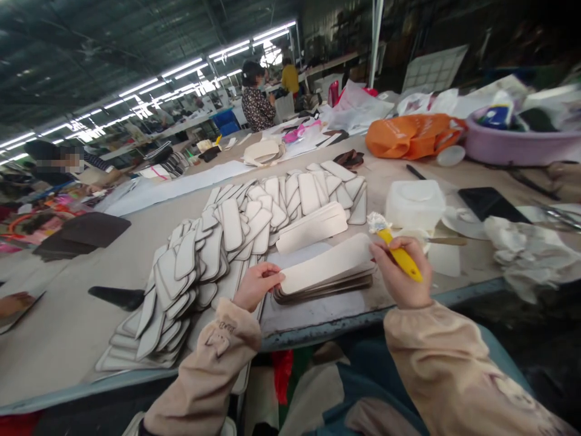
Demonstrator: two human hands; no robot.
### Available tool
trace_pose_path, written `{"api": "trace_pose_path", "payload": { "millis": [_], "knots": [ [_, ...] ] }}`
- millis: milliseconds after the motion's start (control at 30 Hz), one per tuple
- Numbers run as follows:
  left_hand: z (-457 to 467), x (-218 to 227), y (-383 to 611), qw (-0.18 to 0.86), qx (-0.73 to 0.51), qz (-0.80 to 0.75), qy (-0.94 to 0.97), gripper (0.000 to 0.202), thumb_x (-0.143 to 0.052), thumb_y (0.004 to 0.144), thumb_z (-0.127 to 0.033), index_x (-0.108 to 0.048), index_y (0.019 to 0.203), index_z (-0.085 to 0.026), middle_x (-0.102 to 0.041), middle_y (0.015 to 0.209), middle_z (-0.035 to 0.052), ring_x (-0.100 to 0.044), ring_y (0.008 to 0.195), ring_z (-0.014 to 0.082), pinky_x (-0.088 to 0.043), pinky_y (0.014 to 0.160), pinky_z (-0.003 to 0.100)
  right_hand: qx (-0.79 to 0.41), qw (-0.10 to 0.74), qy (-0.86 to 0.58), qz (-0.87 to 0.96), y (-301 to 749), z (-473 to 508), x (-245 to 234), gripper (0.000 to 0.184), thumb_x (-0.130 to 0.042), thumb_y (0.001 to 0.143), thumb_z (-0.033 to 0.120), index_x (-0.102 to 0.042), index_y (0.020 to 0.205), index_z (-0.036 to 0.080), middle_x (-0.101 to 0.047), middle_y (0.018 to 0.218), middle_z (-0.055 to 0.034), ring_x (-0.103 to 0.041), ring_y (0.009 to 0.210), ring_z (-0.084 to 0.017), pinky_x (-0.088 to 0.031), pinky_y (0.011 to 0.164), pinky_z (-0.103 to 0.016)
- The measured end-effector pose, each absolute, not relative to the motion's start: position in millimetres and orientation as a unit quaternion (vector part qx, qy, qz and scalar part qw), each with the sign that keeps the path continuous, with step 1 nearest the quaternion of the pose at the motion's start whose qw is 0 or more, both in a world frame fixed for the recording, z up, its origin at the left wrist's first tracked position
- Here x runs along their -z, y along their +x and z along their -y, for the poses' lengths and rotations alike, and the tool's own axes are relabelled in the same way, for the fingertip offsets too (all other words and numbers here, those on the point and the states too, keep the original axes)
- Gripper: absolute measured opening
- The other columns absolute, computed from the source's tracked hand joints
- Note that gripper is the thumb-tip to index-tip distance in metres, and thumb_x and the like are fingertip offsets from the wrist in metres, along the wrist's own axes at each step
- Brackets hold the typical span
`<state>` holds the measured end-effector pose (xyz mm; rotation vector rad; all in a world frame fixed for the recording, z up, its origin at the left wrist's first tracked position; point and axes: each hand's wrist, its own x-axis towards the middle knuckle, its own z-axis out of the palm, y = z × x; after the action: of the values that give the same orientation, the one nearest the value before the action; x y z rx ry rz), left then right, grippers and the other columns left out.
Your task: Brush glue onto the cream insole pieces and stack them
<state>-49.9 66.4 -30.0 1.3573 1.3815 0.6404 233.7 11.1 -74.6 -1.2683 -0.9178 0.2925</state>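
Pinching the near-left end of a pale strip [327,264] atop a stack of strips [331,290], the left hand [258,286] is narrow; the right hand [403,272] grips a yellow-handled brush [405,259], fingertips at the strip's other end. Risk: a wrist turn could smear the strip with white-coated bristles [377,222]; weak pinching could let it slide askew.

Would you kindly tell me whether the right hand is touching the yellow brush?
Touching. The head view shows the right hand holding the yellow brush, its handle held between thumb and fingers.
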Motion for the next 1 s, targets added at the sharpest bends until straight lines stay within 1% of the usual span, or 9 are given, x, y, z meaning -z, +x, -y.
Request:
{"api": "trace_pose_path", "payload": {
  "millis": [67,133,267,367,467,600,700,800,1000],
  "knots": [
    [-70,36,-48,0.505,-0.275,-0.584,0.573,0.029,-0.071,0.063,-0.031,-0.057,0.082,-0.015,-0.059,0.056,-0.0034,-0.054,0.052,0.0111,-0.038,0.047,0.021,-0.056,0.633,-0.615,0.467,235,-13,78,0.022,-0.068,0.077,0.034,-0.054,0.088,0.021,-0.068,0.086,-0.0029,-0.067,0.078,-0.019,-0.054,0.072,-0.033],
    [-75,44,-48,0.475,-0.277,-0.593,0.588,0.026,-0.069,0.064,-0.029,-0.055,0.082,-0.017,-0.059,0.054,-0.0042,-0.055,0.051,0.0117,-0.039,0.049,0.022,0.002,0.563,-0.645,0.517,237,-13,80,0.019,-0.065,0.080,0.034,-0.056,0.089,0.020,-0.068,0.085,-0.0028,-0.067,0.075,-0.019,-0.051,0.068,-0.030],
    [-80,58,-53,0.410,-0.247,-0.610,0.631,0.022,-0.066,0.067,-0.029,-0.054,0.081,-0.018,-0.059,0.054,-0.0040,-0.057,0.052,0.0134,-0.040,0.051,0.023,0.061,0.451,-0.685,0.568,240,-14,83,0.014,-0.059,0.082,0.032,-0.058,0.089,0.020,-0.066,0.078,-0.0018,-0.064,0.065,-0.017,-0.044,0.058,-0.025],
    [-83,65,-56,0.379,-0.226,-0.618,0.651,0.020,-0.067,0.067,-0.029,-0.054,0.080,-0.020,-0.061,0.056,-0.0037,-0.058,0.054,0.0138,-0.041,0.052,0.024,0.092,0.400,-0.701,0.584,242,-15,86,0.012,-0.056,0.082,0.029,-0.058,0.090,0.020,-0.066,0.076,-0.0023,-0.062,0.060,-0.017,-0.039,0.054,-0.025],
    [-83,67,-58,0.355,-0.219,-0.624,0.661,0.021,-0.068,0.066,-0.029,-0.056,0.081,-0.020,-0.062,0.059,-0.0029,-0.059,0.056,0.0137,-0.041,0.055,0.024,0.110,0.375,-0.705,0.592,244,-17,92,0.013,-0.053,0.083,0.028,-0.058,0.091,0.019,-0.066,0.074,-0.0032,-0.060,0.058,-0.017,-0.036,0.053,-0.026],
    [-82,68,-59,0.334,-0.218,-0.621,0.675,0.025,-0.069,0.066,-0.032,-0.057,0.084,-0.019,-0.063,0.064,-0.0015,-0.059,0.059,0.0142,-0.041,0.057,0.025,0.116,0.361,-0.707,0.597,245,-18,99,0.017,-0.051,0.085,0.032,-0.059,0.092,0.018,-0.064,0.069,-0.0047,-0.059,0.057,-0.018,-0.035,0.052,-0.027],
    [-80,67,-58,0.320,-0.209,-0.622,0.683,0.026,-0.068,0.068,-0.036,-0.057,0.085,-0.020,-0.064,0.066,-0.0014,-0.060,0.060,0.0145,-0.041,0.058,0.025,0.130,0.342,-0.719,0.591,245,-18,100,0.018,-0.049,0.086,0.033,-0.060,0.090,0.019,-0.062,0.066,-0.0044,-0.058,0.057,-0.018,-0.035,0.052,-0.027],
    [-79,66,-57,0.313,-0.192,-0.627,0.687,0.026,-0.066,0.069,-0.039,-0.056,0.084,-0.020,-0.064,0.066,-0.0015,-0.060,0.061,0.0153,-0.042,0.058,0.026,0.128,0.323,-0.729,0.590,244,-17,98,0.016,-0.048,0.087,0.030,-0.060,0.088,0.019,-0.061,0.064,-0.0036,-0.057,0.057,-0.018,-0.034,0.052,-0.027],
    [-79,58,-54,0.306,-0.161,-0.632,0.693,0.029,-0.063,0.068,-0.044,-0.056,0.084,-0.020,-0.065,0.068,-0.0010,-0.062,0.064,0.0177,-0.042,0.060,0.027,0.106,0.331,-0.727,0.592,244,-17,98,0.011,-0.049,0.088,0.027,-0.058,0.088,0.020,-0.063,0.068,-0.0038,-0.060,0.061,-0.019,-0.037,0.055,-0.027]
  ]
}}
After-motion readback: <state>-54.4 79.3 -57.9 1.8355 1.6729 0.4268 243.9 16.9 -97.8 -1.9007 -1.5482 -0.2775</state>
